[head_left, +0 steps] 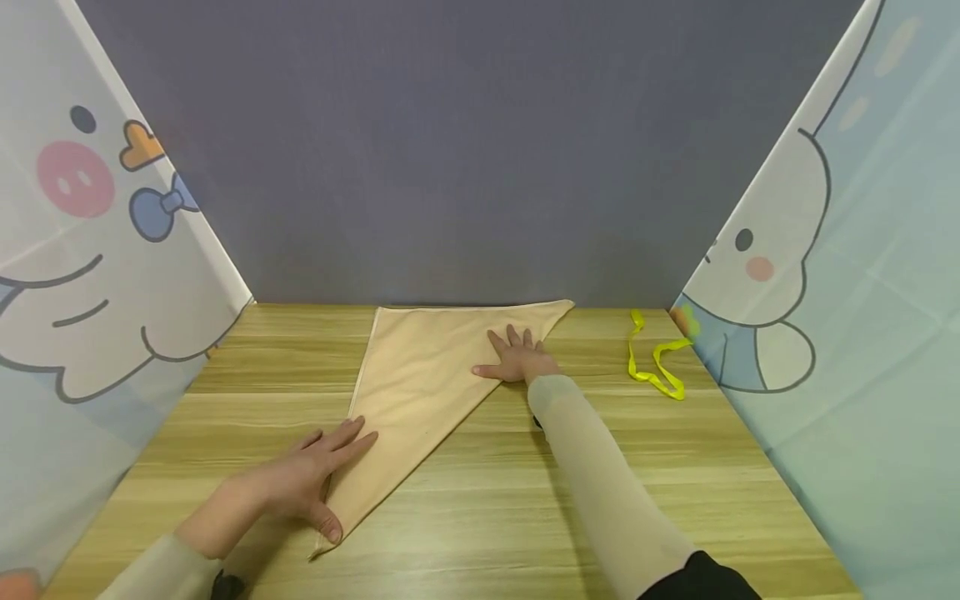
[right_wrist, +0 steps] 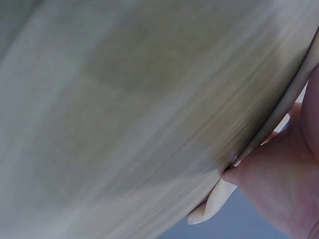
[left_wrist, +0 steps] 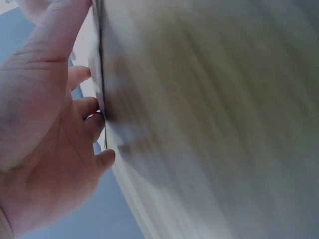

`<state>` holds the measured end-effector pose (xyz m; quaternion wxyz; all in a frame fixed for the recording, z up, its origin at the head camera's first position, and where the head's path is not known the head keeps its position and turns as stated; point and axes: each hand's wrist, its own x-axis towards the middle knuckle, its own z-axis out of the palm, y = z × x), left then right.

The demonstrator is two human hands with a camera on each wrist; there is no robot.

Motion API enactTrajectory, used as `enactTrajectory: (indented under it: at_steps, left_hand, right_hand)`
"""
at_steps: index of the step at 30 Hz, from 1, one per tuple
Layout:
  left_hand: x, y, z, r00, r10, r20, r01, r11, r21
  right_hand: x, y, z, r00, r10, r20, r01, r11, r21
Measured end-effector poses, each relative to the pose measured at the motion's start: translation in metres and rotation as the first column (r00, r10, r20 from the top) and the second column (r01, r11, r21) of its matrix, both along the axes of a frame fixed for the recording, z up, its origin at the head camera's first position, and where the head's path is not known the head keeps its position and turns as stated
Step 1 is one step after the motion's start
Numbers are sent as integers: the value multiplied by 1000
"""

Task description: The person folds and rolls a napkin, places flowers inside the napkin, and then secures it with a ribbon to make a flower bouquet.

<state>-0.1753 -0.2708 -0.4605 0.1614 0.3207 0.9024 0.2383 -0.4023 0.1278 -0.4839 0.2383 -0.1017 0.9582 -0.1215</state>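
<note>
A beige cloth (head_left: 412, 375) folded into a triangle lies flat on the wooden table, its long slanted edge facing the lower right. My left hand (head_left: 300, 479) rests with spread fingers on the cloth's left edge, thumb near the bottom corner. Farther up, my right hand (head_left: 517, 360) lies spread on the cloth near the slanted edge, below the top right corner. In the left wrist view, the fingers (left_wrist: 87, 107) touch the cloth's edge. The right wrist view has the cloth (right_wrist: 214, 201) at the hand's outer side, with most fingers hidden.
A crumpled yellow ribbon (head_left: 663, 379) lies on the table's right side. The wooden table (head_left: 465, 533) meets a grey back panel (head_left: 465, 150). Cartoon-printed curtains (head_left: 90, 283) flank both sides.
</note>
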Motion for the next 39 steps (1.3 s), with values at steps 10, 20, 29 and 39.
enactTrajectory:
  at_steps: [10, 20, 29, 39]
  left_hand:
    - [7, -7, -3, 996, -54, -68, 52, 998, -44]
    - [-16, 3, 7, 999, 30, -19, -31, 998, -55]
    - [-71, 44, -4, 991, 93, -99, -100, 992, -74]
    - [-72, 62, 0, 997, 81, -4, -80, 976, -201]
  right_hand:
    - [9, -1, 8, 1000, 4, -17, -4, 1000, 7]
    - [14, -1, 11, 999, 20, -38, -20, 1000, -19]
    - [19, -1, 12, 998, 30, -54, -32, 999, -39]
    - [1, 2, -4, 999, 19, -31, -19, 1000, 8]
